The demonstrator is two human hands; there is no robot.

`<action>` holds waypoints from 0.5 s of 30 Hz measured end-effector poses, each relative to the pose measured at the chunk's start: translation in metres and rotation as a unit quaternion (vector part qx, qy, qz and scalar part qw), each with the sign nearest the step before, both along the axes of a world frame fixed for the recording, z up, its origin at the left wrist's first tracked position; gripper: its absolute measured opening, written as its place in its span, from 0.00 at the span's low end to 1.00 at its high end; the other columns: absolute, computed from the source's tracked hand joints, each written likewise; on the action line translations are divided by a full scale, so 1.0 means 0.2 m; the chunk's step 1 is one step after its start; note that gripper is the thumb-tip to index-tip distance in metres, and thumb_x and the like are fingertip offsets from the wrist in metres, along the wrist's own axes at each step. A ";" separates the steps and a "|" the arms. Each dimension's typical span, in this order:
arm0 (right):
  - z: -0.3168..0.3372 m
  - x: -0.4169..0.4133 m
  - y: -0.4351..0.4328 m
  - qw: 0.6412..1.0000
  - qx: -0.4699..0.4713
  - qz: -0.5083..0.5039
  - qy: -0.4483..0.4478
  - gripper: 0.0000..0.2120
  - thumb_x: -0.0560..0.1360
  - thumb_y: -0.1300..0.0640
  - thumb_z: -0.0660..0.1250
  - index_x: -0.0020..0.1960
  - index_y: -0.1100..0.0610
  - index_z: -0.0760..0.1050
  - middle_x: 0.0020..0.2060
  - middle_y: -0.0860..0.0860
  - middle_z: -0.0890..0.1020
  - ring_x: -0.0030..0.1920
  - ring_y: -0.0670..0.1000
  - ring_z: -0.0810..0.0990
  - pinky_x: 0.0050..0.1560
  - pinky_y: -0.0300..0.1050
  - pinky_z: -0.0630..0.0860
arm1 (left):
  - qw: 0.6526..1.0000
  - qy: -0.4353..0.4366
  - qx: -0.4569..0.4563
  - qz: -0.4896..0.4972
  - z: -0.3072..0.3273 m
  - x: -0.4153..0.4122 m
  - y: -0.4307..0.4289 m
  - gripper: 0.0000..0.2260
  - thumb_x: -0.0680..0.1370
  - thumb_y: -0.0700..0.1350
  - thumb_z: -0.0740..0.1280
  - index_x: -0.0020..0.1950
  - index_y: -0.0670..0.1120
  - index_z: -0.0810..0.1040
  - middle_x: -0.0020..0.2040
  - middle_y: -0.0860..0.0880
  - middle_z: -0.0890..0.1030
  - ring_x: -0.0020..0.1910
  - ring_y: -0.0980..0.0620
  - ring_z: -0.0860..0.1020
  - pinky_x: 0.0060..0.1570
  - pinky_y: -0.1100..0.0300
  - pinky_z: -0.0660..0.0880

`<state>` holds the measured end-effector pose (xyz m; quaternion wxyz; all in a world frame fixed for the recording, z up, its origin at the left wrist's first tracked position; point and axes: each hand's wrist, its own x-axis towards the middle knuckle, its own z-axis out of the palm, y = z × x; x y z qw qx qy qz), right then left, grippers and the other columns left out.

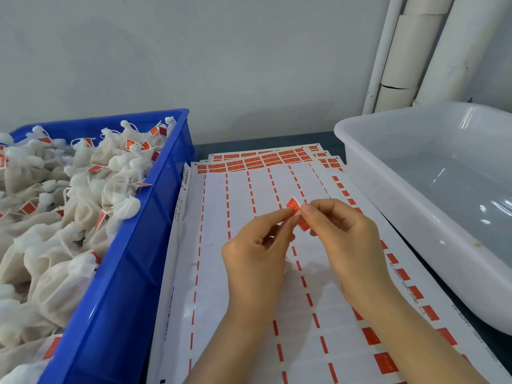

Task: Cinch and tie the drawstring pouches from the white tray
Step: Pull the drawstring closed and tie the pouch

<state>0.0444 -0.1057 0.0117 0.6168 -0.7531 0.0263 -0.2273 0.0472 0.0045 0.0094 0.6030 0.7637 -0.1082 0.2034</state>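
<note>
Above the label sheets [216, 206] mid desk [266, 139], I see left hand [257, 253] and right hand [346, 239] fingers [313, 210] clamped on one red sticker [294, 204].

Sticker sheets [216, 206], perhaps wall pipes [415, 51].

your hands [302, 245] meet over the label sheets [249, 273] between the crate [133, 259] of pouches [69, 189] on the left and the tray [415, 217] on the right.

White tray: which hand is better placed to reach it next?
Probably the right hand: the white tray lies on its side, while the left hand is farther. Both pinch a red label.
</note>
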 end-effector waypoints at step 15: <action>0.01 -0.01 0.01 0.999 -0.027 0.020 -0.025 0.13 0.69 0.54 0.71 0.49 0.44 0.70 0.40 0.38 0.80 0.42 0.36 0.80 0.36 0.24 0.72 | 0.971 0.173 -0.163 -0.032 0.05 0.02 0.02 0.04 0.72 0.48 0.71 0.39 0.56 0.85 0.35 0.53 0.84 0.31 0.60 0.79 0.30 0.70 0.73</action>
